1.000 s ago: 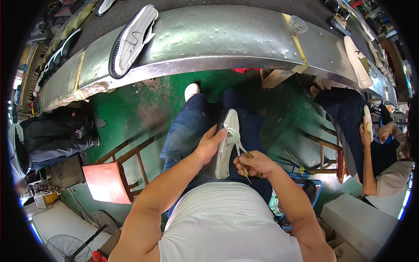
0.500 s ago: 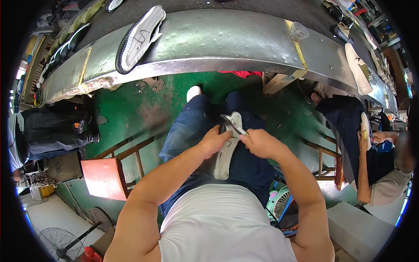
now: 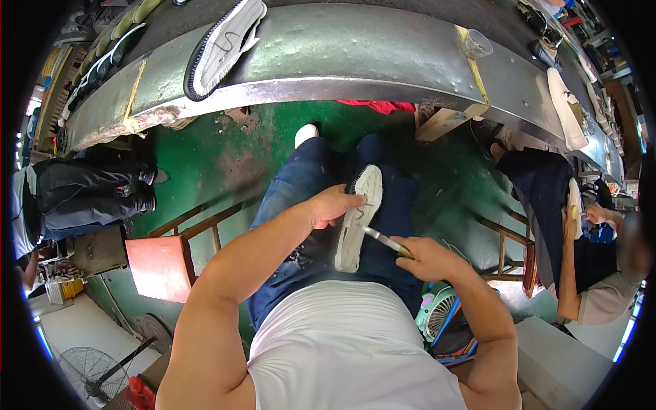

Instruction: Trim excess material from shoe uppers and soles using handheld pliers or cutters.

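An off-white unfinished shoe (image 3: 357, 229) with a dark curved line on it and a dark toothed edge near its far end rests lengthwise on my lap. My left hand (image 3: 338, 206) is closed on its left side, thumb across the top, fingers partly hidden. To the right and nearer me, my right hand (image 3: 427, 258) is wrapped round the handle of a narrow metal tool (image 3: 386, 240). The tool's tip points up and left, close beside the shoe's right edge. Whether it touches cannot be made out, and its exact kind is unclear.
A metal-edged bench (image 3: 355, 51) crosses ahead, bearing a similar white shoe (image 3: 222, 51) and a clear cup (image 3: 476, 44). A red stool (image 3: 160, 268) stands left, a green fan (image 3: 435, 311) by my right side. A co-worker (image 3: 574, 225) sits right; another person's legs (image 3: 89, 195) are left.
My right hand has moved right and toward me, drawing the tool off the shoe's upper part. My left thumb now lies across the shoe. The view has shifted slightly.
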Demonstrator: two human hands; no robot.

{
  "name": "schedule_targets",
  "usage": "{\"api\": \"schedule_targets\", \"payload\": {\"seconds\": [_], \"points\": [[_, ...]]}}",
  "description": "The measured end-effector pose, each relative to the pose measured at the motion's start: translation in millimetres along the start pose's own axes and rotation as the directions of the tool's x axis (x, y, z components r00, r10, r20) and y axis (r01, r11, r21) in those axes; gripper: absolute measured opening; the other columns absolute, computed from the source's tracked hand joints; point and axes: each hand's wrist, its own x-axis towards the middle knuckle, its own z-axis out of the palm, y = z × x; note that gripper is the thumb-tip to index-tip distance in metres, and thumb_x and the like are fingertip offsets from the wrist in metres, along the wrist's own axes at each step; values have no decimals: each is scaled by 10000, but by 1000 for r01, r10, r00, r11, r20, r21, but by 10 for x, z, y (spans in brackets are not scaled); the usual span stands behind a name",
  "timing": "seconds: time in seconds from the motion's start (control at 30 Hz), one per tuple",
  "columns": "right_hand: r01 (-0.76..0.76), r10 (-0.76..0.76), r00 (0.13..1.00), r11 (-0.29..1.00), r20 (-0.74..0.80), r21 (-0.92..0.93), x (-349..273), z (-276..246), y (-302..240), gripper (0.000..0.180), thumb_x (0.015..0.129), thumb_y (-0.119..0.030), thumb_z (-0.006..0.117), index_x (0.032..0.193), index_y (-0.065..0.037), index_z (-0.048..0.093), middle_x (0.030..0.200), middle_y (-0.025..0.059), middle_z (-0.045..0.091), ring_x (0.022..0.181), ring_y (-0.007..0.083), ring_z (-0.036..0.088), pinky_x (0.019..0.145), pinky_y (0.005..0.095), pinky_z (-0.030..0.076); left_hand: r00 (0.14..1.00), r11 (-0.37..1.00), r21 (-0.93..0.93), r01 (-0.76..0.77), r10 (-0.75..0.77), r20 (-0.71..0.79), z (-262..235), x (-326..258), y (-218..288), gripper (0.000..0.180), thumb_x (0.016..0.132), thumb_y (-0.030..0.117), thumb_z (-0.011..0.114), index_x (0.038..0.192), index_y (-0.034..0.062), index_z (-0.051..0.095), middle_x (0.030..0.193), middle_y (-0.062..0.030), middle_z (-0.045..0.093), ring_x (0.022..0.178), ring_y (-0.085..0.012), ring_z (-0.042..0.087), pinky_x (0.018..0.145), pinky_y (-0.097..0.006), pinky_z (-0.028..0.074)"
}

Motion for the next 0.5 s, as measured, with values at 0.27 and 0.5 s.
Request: {"api": "schedule_targets", "payload": {"seconds": [0.27,0.5], "points": [[-76,-10,992,734,-123,-674,90,96,-598,487,812,-80,676,1213,162,546,1035,256,648,999,356,658,796,400,580,998,998,53,-18,21,-52,213,-193,88,630,912,311,698,1405,17,438,1295,-154,597,1147,-267,601,958,-441,482],[-30,75,997,659,26,-751,324,-22,-811,250,781,-86,661,971,71,624,910,210,668,830,314,696,685,390,578,988,994,44,-97,102,-120,119,-27,-197,461,950,286,682,1315,71,500,1181,-89,642,1021,-201,645,842,-403,540]]}}
